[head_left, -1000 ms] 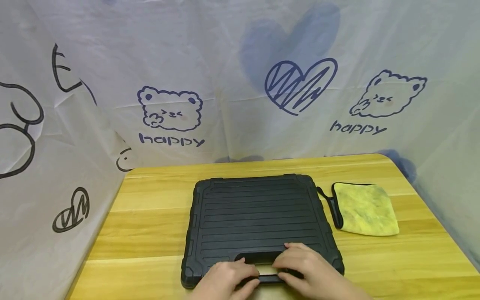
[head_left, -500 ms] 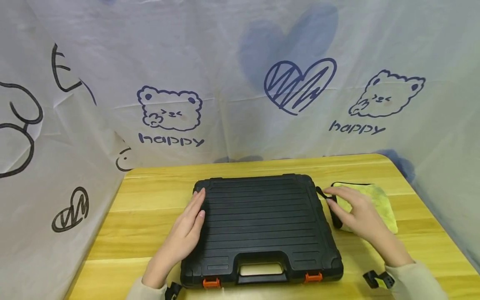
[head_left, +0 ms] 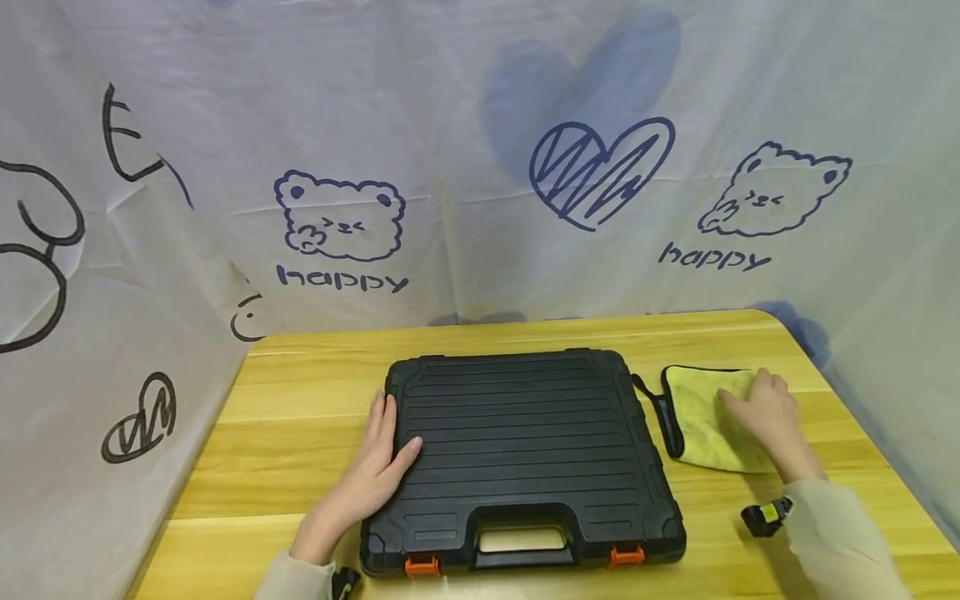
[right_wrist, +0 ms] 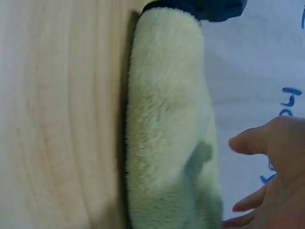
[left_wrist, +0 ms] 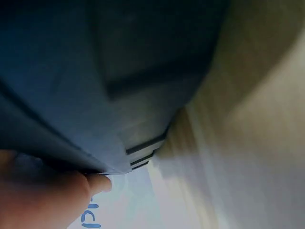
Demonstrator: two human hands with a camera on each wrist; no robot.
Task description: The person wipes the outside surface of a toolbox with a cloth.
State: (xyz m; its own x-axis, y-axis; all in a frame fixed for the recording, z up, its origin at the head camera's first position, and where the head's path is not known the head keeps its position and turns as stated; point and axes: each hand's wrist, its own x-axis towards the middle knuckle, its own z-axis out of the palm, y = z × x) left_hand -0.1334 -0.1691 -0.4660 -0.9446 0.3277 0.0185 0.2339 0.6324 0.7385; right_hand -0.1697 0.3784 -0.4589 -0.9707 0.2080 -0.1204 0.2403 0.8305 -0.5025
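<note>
A black plastic case (head_left: 517, 433) with a ribbed lid lies flat on the table, its two orange latches (head_left: 422, 567) and carry handle toward me. My left hand (head_left: 367, 479) rests along the case's left edge, thumb on the lid and fingers straight. In the left wrist view the case's side wall (left_wrist: 138, 109) fills much of the picture above the hand (left_wrist: 47, 198). To the right lies a folded fluffy yellow cloth (head_left: 705, 429) with black edging and a strap. Over its right part hovers my right hand (head_left: 771, 417), fingers spread; in the right wrist view they stand apart from the cloth (right_wrist: 167, 119).
The wooden table (head_left: 292, 417) has bare surface left of the case and along its back. White fabric (head_left: 465, 167) printed with bears and hearts hangs behind and at both sides. A small black device (head_left: 767, 517) sits at my right wrist.
Both hands left the case's handle. The left went to the case's left edge and slid slightly nearer. The right went to the cloth's strap side, then across to its right part.
</note>
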